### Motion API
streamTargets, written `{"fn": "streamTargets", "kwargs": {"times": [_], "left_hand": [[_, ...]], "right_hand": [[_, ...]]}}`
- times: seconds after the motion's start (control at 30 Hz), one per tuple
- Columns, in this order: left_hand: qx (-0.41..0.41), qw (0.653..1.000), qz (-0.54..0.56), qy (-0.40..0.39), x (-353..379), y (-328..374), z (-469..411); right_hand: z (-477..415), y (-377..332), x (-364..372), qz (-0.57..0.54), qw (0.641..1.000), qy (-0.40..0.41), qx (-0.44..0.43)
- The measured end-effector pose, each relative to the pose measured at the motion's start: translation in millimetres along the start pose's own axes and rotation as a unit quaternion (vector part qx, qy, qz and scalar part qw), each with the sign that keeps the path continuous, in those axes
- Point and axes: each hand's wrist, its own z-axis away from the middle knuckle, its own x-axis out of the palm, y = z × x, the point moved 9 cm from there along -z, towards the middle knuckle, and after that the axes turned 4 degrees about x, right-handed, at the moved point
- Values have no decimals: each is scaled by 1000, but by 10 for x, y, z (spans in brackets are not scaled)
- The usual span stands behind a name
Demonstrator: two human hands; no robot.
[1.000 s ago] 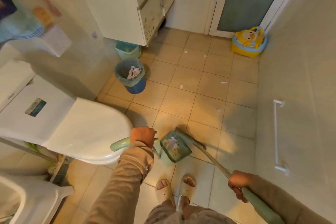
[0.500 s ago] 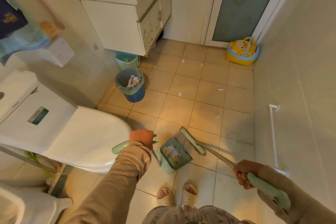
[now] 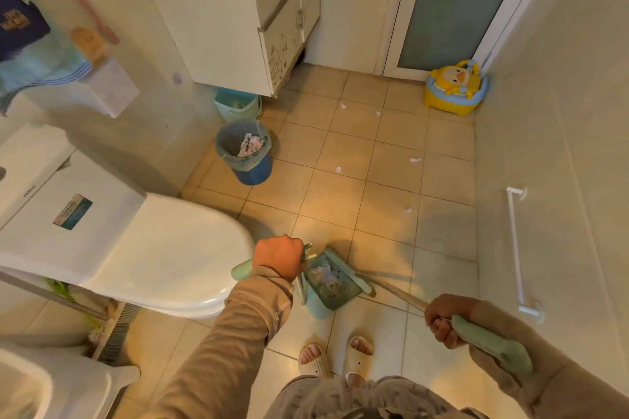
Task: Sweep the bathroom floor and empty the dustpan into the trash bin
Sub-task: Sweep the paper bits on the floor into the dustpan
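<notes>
My left hand (image 3: 277,260) grips the pale green handle of a teal dustpan (image 3: 332,284), which rests on the tiled floor just ahead of my feet with crumpled paper inside. My right hand (image 3: 442,320) holds the green handle of a broom (image 3: 391,291); its head lies against the dustpan's right edge. A blue trash bin (image 3: 246,155) with a liner and paper in it stands near the left wall, beyond the toilet. Several white paper scraps (image 3: 338,169) lie scattered on the floor (image 3: 333,201) farther out.
A white toilet (image 3: 163,248) sits at the left, close to my left hand. A white cabinet (image 3: 238,34) hangs above a teal bucket (image 3: 238,105). A yellow duck potty (image 3: 456,87) stands by the glass door. A towel rail (image 3: 515,248) is on the right wall.
The broom head lifted out to the right of the dustpan and has come back against its right edge. My right hand rose slightly. The dustpan stays in place.
</notes>
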Motion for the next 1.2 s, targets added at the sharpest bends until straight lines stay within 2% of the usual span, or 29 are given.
{"fn": "streamTargets", "kwargs": {"times": [0.13, 0.33, 0.73, 1.03, 1.2], "left_hand": [[-12, 1000, 22, 10, -92, -91, -96], [24, 998, 43, 36, -299, -19, -311], [92, 994, 18, 59, -921, 501, -1019], [83, 995, 31, 55, -1322, 1075, -1836], [82, 995, 37, 47, -1559, 1442, -2289]], "right_hand": [[92, -117, -94, -134, 990, -50, -14], [105, -203, -263, -196, 979, -30, -40], [172, -421, -1016, -183, 979, 73, -44], [211, -812, -2122, -188, 977, 91, -48], [162, -959, -2746, -142, 981, 132, -25]]}}
